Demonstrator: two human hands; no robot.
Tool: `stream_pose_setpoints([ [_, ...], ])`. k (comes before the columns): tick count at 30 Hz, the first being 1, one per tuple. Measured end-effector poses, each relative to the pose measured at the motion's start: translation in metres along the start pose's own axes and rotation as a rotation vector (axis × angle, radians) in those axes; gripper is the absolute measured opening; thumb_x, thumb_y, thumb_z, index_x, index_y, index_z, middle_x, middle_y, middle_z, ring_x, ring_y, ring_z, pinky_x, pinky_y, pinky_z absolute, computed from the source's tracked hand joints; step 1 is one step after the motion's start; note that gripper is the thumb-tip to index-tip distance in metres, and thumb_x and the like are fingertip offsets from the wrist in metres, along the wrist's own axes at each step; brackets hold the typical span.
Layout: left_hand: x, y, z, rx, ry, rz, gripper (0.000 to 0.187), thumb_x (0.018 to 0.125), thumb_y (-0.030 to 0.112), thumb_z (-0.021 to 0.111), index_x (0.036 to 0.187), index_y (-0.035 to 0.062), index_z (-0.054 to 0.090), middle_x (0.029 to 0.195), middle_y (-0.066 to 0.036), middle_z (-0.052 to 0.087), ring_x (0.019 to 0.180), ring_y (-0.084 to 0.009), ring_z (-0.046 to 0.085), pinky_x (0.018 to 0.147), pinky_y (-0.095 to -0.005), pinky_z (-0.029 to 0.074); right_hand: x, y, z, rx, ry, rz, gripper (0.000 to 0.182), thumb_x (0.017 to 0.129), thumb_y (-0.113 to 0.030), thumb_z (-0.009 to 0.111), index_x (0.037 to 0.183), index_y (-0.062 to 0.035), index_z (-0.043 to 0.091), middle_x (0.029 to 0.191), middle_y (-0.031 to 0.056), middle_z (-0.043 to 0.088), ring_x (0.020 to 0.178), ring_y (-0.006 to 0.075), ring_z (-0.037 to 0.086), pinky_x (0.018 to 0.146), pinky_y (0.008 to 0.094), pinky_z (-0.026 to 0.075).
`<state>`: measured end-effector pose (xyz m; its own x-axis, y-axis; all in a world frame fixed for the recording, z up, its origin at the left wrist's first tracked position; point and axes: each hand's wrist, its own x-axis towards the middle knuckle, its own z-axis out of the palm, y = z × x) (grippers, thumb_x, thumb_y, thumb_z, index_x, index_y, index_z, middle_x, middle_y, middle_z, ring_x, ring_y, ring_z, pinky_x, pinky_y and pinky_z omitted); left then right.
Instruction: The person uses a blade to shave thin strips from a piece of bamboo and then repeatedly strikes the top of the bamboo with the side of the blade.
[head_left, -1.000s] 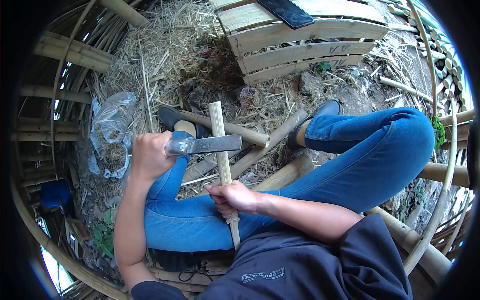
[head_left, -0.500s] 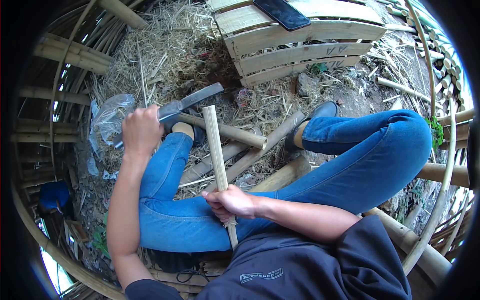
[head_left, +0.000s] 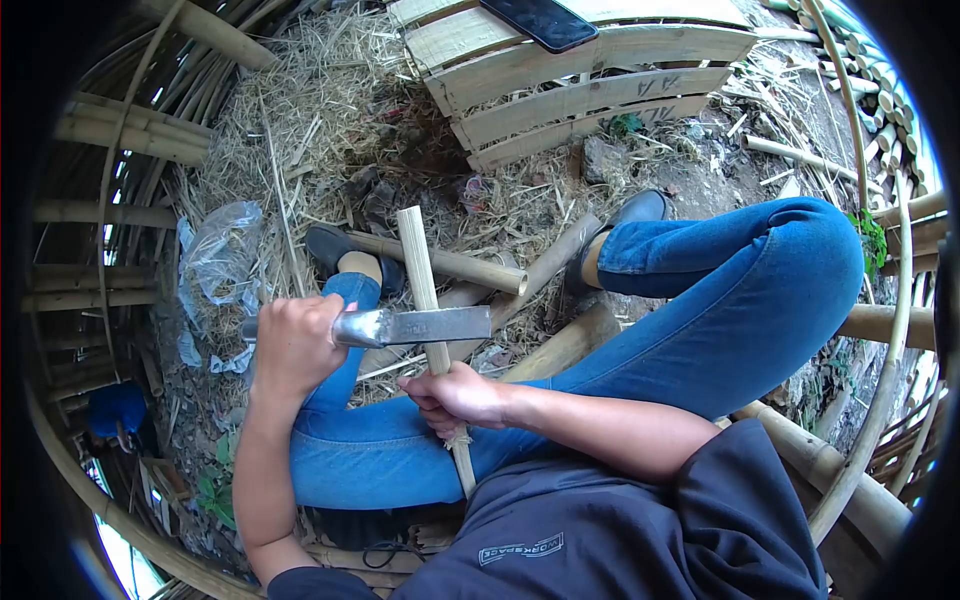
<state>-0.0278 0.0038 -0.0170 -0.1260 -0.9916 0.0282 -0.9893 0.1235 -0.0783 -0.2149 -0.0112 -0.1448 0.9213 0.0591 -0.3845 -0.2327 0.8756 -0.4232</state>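
Note:
My left hand is closed round the handle of a metal blade tool. Its broad blade lies level across the front of an upright bamboo strip; whether the two touch I cannot tell. Lower down, my right hand grips that strip near my lap, with frayed fibres showing just below the fingers. The strip's top end rises above the blade, and its foot reaches down to my shirt.
A wooden slatted crate stands ahead with a phone on top. Bamboo poles lie on the straw-strewn ground between my feet. Plastic bags are at the left, cut bamboo at the upper right.
My left hand has moved down and slightly right, and the blade has swung from a slant above the strip to level across it. My right hand still holds the strip.

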Motion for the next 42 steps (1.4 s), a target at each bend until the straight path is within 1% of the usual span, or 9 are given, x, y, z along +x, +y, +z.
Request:
stream_pose_setpoints([
  [8,-0.007,0.004,0.018,0.104,-0.06,-0.05,0.01,0.08,0.012,0.066,0.073,0.0062,0.063,0.067,-0.015,0.066,0.061,-0.0332,0.066,0.056,-0.0449,0.051,-0.005,-0.002,0.004,-0.053,0.081,-0.029,0.048,0.102,-0.035,0.052,0.063,-0.0142,0.034,0.053,-0.0022,0.031,0.045,0.0117,0.029,0.045,0.0311,0.029],
  [15,0.016,-0.04,-0.009,0.391,0.116,-0.365,0.007,0.082,0.011,0.063,0.078,0.0047,0.065,0.07,-0.017,0.067,0.067,-0.0374,0.067,0.064,-0.049,0.052,-0.008,-0.002,0.012,-0.096,0.084,-0.037,0.047,0.101,-0.034,0.053,0.063,-0.0142,0.033,0.054,-0.0021,0.032,0.046,0.0115,0.029,0.045,0.0311,0.029],
  [16,0.014,-0.055,-0.006,0.405,0.162,-0.327,0.014,0.082,0.011,0.064,0.071,0.0031,0.06,0.065,-0.02,0.062,0.064,-0.0388,0.064,0.061,-0.0482,0.05,-0.009,-0.003,0.014,-0.101,0.081,-0.034,0.047,0.101,-0.033,0.053,0.063,-0.0142,0.033,0.054,-0.0021,0.031,0.046,0.0115,0.029,0.045,0.0311,0.029],
  [20,0.001,-0.045,-0.007,-0.207,0.277,-0.341,0.028,0.083,0.01,0.065,0.061,0.003,0.049,0.056,-0.021,0.05,0.056,-0.0407,0.057,0.054,-0.0456,0.042,-0.003,0.002,0.004,-0.016,0.068,-0.008,0.047,0.102,-0.032,0.052,0.063,-0.0144,0.033,0.054,-0.0026,0.03,0.046,0.0111,0.028,0.045,0.031,0.028],
  [23,-0.002,-0.034,-0.003,-0.226,0.225,-0.073,0.03,0.085,0.012,0.065,0.06,0.0043,0.05,0.055,-0.019,0.051,0.055,-0.0401,0.057,0.051,-0.0453,0.042,-0.002,0.0,0.004,-0.021,0.039,0.004,0.047,0.102,-0.032,0.052,0.063,-0.0143,0.034,0.054,-0.0028,0.03,0.046,0.0109,0.027,0.045,0.0308,0.028],
  [30,-0.009,-0.009,0.029,-0.065,-0.058,0.052,0.03,0.085,0.022,0.067,0.063,0.0067,0.053,0.059,-0.013,0.06,0.055,-0.0358,0.061,0.05,-0.0454,0.045,-0.001,0.0,0.002,-0.037,0.061,-0.02,0.048,0.102,-0.033,0.053,0.062,-0.0141,0.034,0.053,-0.003,0.03,0.045,0.0105,0.028,0.044,0.0298,0.027],
  [34,-0.007,-0.01,0.034,-0.059,0.006,0.047,0.028,0.085,0.019,0.066,0.063,0.0071,0.053,0.06,-0.013,0.061,0.055,-0.0345,0.061,0.05,-0.045,0.046,-0.007,-0.002,0.008,-0.096,0.043,-0.077,0.049,0.101,-0.033,0.053,0.061,-0.0142,0.033,0.053,-0.0038,0.029,0.045,0.0101,0.027,0.043,0.0297,0.026],
  [37,-0.004,-0.012,0.037,-0.046,0.065,0.076,0.028,0.085,0.017,0.065,0.063,0.0068,0.052,0.059,-0.013,0.06,0.054,-0.034,0.061,0.05,-0.0446,0.046,-0.005,-0.001,-0.001,-0.086,-0.036,-0.07,0.044,0.1,-0.031,0.054,0.063,-0.0131,0.037,0.052,-0.0001,0.038,0.044,0.0121,0.036,0.045,0.0326,0.035],
  [42,0.002,-0.016,0.034,-0.022,0.188,0.127,0.028,0.086,0.016,0.064,0.064,0.006,0.05,0.057,-0.013,0.057,0.053,-0.0346,0.059,0.05,-0.0442,0.045,-0.005,0.0,-0.003,0.023,-0.145,-0.005,0.047,0.1,-0.034,0.054,0.062,-0.0146,0.034,0.054,-0.002,0.033,0.045,0.0114,0.03,0.046,0.0311,0.03],
])
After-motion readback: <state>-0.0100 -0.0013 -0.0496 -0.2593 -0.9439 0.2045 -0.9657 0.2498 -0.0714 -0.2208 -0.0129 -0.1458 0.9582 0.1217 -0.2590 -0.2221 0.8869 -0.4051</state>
